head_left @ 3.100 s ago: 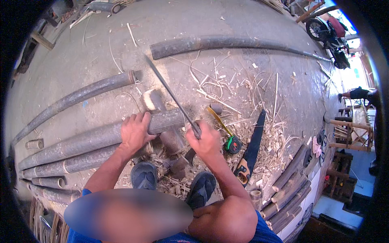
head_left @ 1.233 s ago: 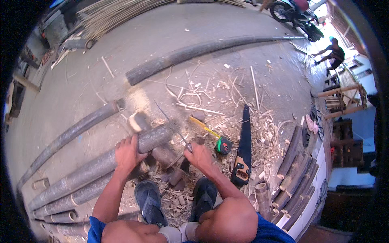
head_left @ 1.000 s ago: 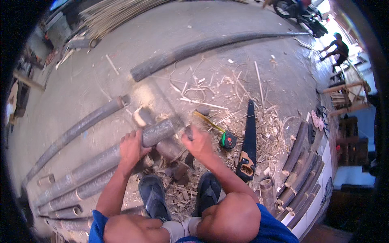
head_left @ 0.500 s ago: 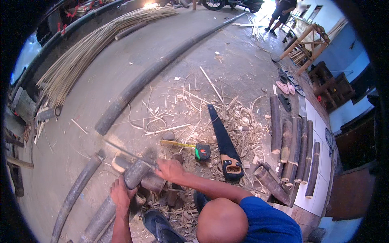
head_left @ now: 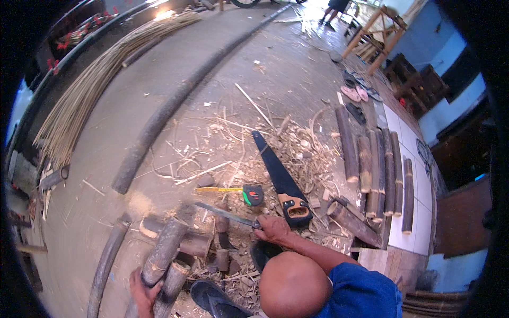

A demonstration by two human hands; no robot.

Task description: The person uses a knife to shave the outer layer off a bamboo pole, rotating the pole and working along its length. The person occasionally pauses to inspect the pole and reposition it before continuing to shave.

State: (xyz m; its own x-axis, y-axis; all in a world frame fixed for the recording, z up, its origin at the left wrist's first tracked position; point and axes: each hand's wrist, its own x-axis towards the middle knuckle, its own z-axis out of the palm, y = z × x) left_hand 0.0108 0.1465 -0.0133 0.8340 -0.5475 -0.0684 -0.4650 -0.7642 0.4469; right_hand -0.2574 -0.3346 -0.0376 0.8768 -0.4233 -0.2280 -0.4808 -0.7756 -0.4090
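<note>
My left hand (head_left: 144, 294) is wrapped round a thick grey-brown bamboo pole (head_left: 165, 246), which slants up from the lower edge. A second bamboo pole (head_left: 174, 281) with a pale cut end lies against its right side. In my right hand (head_left: 273, 229) is a long knife (head_left: 225, 213), its blade pointing left, apart from the pole's upper end. Under that end lie short bamboo pieces (head_left: 195, 245). A black and green tape measure (head_left: 253, 195) with its yellow tape partly out lies beyond the blade. A handsaw (head_left: 281, 177) rests on the shavings beside it.
A long bamboo pole (head_left: 159, 119) stretches away across the floor. Bundled thin strips (head_left: 101, 79) lie at the left; several cut bamboo lengths (head_left: 382, 175) lie at the right. Sandals (head_left: 354, 94) and a wooden frame (head_left: 376, 37) stand farther back. A person (head_left: 333, 10) stands at the far end.
My right hand has drawn the knife rightward, away from the pole. My left hand has moved lower along the pole. The whole view has shifted slightly.
</note>
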